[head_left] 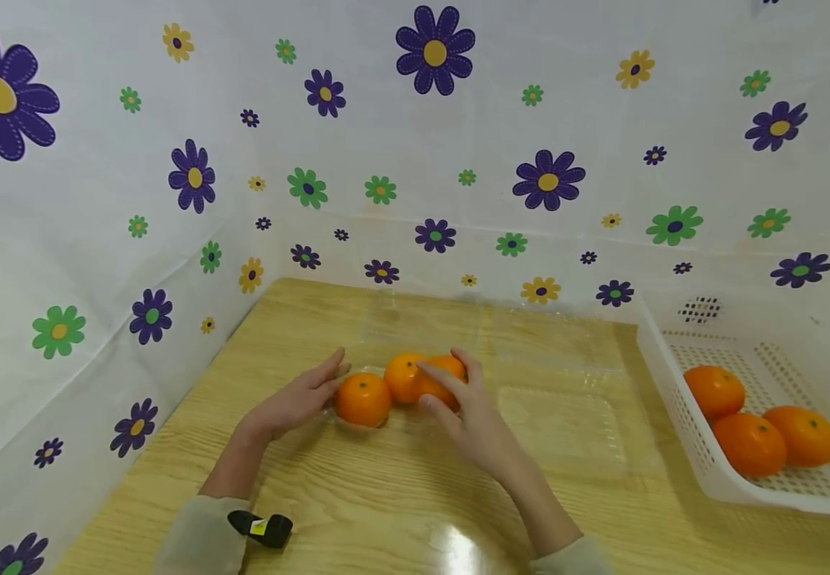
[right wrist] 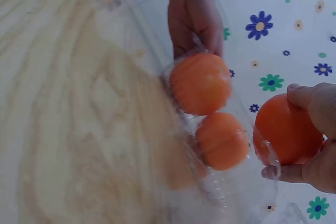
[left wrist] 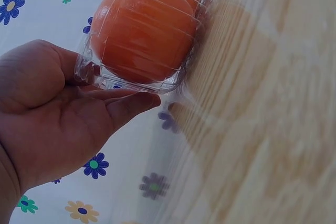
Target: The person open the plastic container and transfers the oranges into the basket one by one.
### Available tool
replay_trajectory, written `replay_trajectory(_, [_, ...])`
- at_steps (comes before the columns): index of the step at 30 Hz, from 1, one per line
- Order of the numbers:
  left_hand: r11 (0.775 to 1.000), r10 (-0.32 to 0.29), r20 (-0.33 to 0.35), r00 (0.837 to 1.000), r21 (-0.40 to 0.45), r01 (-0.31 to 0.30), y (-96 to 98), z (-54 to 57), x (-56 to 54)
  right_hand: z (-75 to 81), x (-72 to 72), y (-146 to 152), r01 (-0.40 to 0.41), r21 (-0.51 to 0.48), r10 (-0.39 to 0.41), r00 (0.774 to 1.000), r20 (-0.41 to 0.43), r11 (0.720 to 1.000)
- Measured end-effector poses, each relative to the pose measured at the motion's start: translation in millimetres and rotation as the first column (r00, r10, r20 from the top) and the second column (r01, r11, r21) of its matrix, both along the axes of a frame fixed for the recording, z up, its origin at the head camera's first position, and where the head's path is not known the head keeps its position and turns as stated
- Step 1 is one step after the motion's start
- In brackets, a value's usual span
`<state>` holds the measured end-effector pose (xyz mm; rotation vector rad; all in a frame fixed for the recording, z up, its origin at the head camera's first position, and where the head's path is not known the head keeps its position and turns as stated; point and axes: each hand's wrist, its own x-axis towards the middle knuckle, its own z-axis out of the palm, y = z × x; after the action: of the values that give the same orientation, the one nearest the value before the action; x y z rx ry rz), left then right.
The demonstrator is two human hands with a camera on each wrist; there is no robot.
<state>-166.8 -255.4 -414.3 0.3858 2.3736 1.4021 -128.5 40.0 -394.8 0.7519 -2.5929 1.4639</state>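
Note:
My left hand (head_left: 298, 399) is at the left end of a clear plastic clamshell (left wrist: 123, 84); thumb and fingers pinch its corner. One orange (head_left: 363, 399) sits in that end of the box, beside a second orange (head_left: 403, 378). Over the right part of the box, my right hand (head_left: 479, 423) grips a third orange (right wrist: 289, 129) between thumb and fingers. In the right wrist view this held orange appears beside the clear plastic wall, apart from the two oranges inside. The head view partly hides it behind my fingers.
A white perforated basket (head_left: 810, 505) at the right contains three more oranges (head_left: 750, 445). Another clear plastic box (head_left: 561, 427) lies open on the wooden table (head_left: 357, 511) right of my hands. Flower-printed white sheeting (head_left: 357, 144) rises behind and along the left.

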Motion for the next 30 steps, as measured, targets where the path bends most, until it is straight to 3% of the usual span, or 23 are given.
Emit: replay_trajectory(30, [1.000, -0.021, -0.002, 1.000, 0.019, 0.021, 0.2, 1.8, 0.6, 25.7, -18.5, 58, 0.175, -0.092, -0.176, 0.984, -0.003, 0.980])
